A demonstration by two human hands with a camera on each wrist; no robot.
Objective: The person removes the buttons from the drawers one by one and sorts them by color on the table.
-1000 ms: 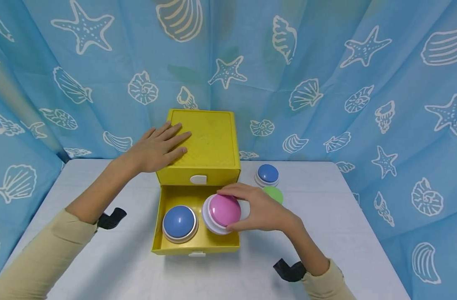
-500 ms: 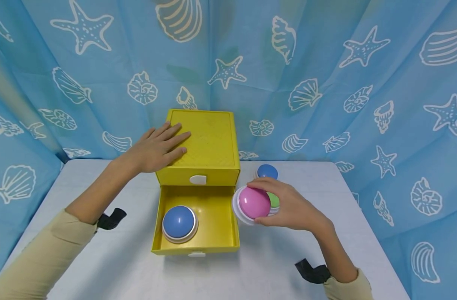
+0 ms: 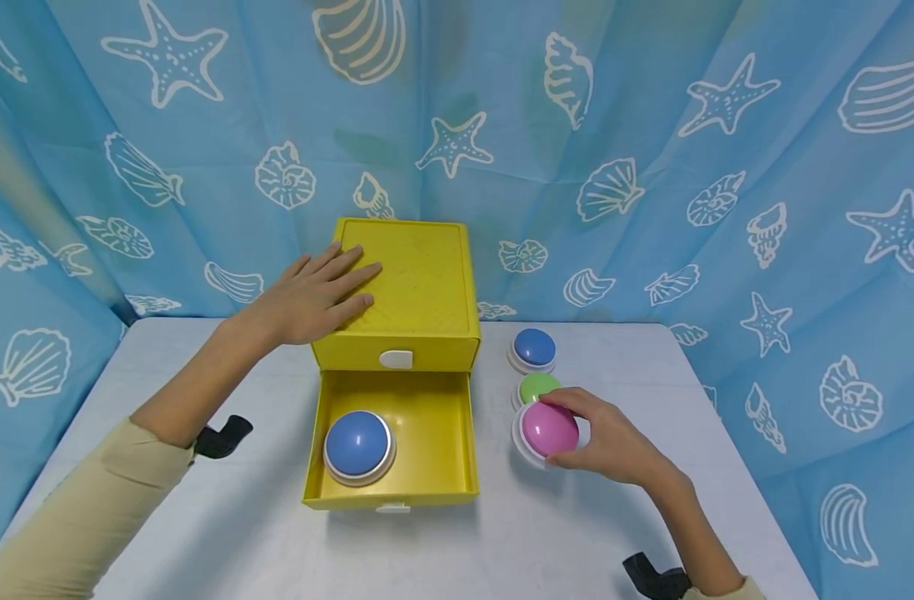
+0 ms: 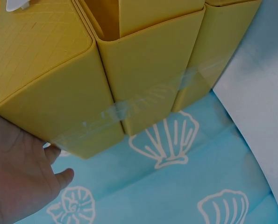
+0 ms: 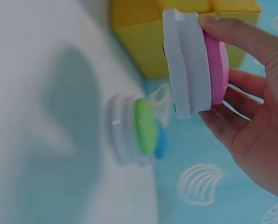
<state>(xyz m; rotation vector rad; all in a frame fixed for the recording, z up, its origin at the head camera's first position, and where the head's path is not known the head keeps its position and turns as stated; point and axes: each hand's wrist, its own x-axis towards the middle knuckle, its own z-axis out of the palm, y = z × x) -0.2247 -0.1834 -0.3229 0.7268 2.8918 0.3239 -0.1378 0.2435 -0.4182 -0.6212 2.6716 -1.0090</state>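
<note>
My left hand (image 3: 314,296) rests with spread fingers on top of the yellow drawer box (image 3: 419,283), at its left side. The lower drawer (image 3: 434,442) is pulled out, and a blue push button (image 3: 357,446) with a white base sits in its left half. To the right of the drawer, my right hand (image 3: 614,437) holds a pink push button (image 3: 550,429) by its white rim, thumb on one side and fingers on the other. In the right wrist view the pink button (image 5: 217,70) hangs above the table, its base facing the tabletop.
A green push button (image 3: 537,385) stands on the white table (image 3: 427,558) just behind the pink one, partly covered by it. Another blue push button (image 3: 535,347) is farther back, right of the box. A blue shell-print curtain (image 3: 651,125) surrounds the table.
My right hand has lifted the pink button out of the drawer's right half and carried it right, in front of the green button. My left hand has stayed on the box.
</note>
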